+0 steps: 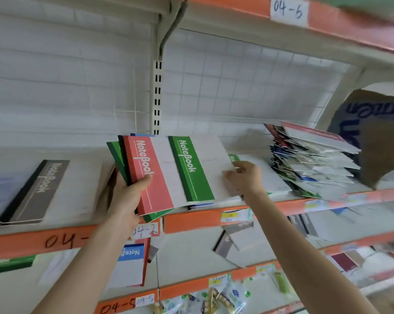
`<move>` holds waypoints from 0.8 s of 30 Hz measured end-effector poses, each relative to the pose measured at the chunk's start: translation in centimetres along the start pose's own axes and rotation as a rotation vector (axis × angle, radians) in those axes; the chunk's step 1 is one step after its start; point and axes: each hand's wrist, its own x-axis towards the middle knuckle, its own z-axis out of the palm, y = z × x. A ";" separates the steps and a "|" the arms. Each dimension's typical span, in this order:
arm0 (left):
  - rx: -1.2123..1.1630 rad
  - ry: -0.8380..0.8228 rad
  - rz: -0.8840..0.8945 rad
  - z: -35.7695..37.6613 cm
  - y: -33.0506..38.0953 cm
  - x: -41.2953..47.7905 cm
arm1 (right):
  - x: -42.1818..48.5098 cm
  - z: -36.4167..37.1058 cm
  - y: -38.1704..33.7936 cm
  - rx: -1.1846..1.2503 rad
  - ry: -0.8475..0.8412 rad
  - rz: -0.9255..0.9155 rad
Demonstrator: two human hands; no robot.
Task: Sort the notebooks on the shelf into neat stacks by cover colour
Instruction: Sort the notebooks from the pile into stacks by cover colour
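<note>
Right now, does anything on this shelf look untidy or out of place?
Yes. The notebook pile at the right end of the shelf is askew: covers slide out at different angles, colours mixed.

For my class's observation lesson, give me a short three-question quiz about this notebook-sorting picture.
1. True or false: the topmost thing gripped by the left hand is a red notebook.
2. The notebook held by the right hand has a band of which colour? A blue, B green, C black.
3. Fill in: the untidy pile lies on the shelf to the ___ of both hands.
Key: 1 true; 2 B; 3 right.
</note>
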 end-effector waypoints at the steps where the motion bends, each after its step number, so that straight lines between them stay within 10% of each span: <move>1: 0.001 -0.020 -0.012 1.2 -0.4 -0.1 | 0.7 -1.7 0.4 -0.013 0.032 0.006; 20: 0.068 -0.065 -0.016 9.7 -3.7 -0.1 | 9.4 -9.4 6.9 -0.831 0.117 0.045; 24: 0.066 -0.060 0.003 11.0 -4.5 -0.3 | 7.8 -7.2 5.0 -0.527 -0.016 -0.181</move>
